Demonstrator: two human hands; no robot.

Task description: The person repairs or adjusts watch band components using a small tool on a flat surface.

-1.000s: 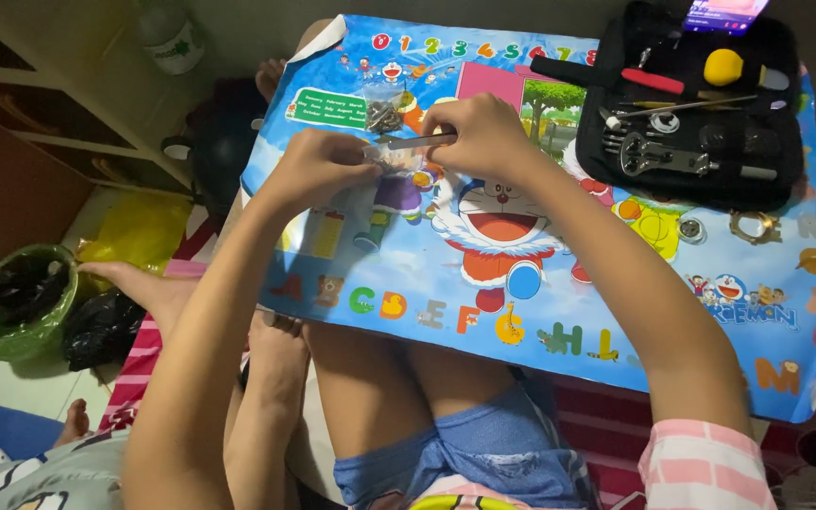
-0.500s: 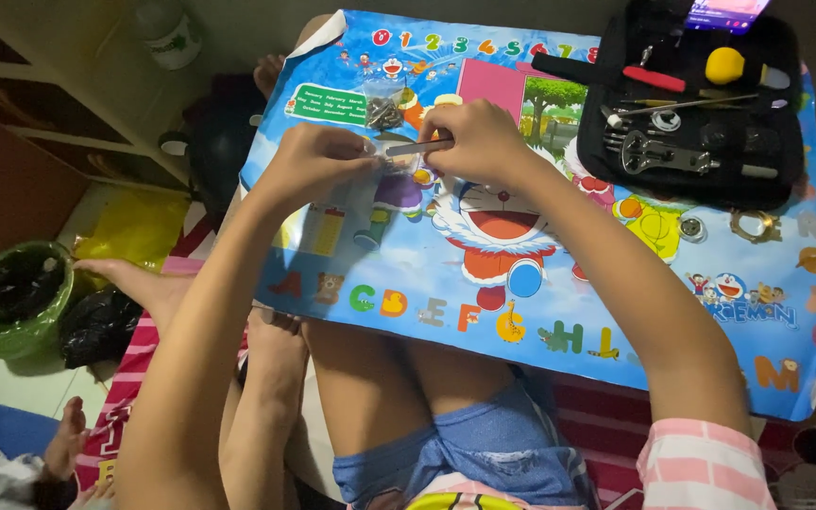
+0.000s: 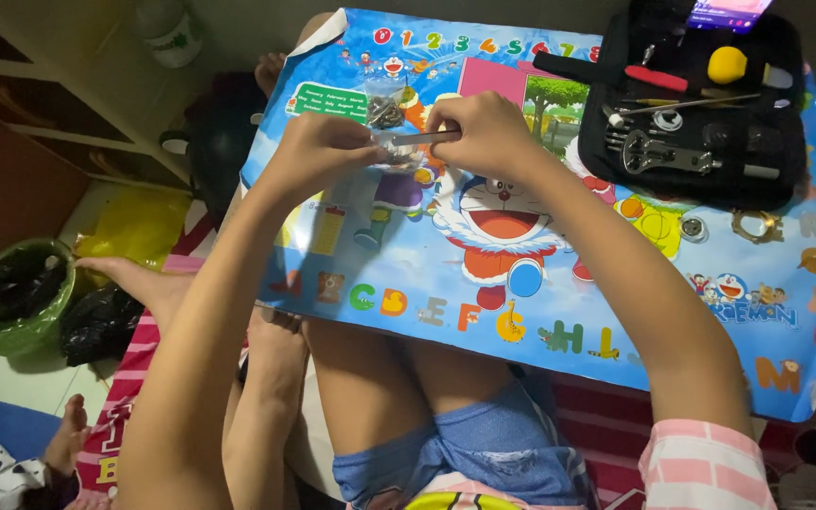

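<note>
Both hands met over the far left part of the cartoon mat. The left hand was closed in a pinch on a small clear bag that held tiny dark parts; the right hand was closed too, its fingertips gripping a thin metal tool near its right end.

The tool lay almost level, its long axis running left to right across the view, from the right hand's fingertips toward the left hand's thumb. So the bag sat just left of the right hand and slightly below the tool, and the tool's free end touched or nearly touched the bag's top — I could not tell which. The two hands were close enough that their fingertips almost met; neither was clearly nearer the bag's mouth, though the left one bore it.

A second small bag with dark bits lay on the mat just beyond the left hand, near but apart from the held one. Well to the right sat an open black tool case with a red-handled driver, a yellow blower and a metal wrench. Two loose rings lay on the mat just below the case.

Nothing stood between the hands and the bag — only the spare bag crowded the far side. Off the mat, at the left, a green bin sat on the floor, well away.
</note>
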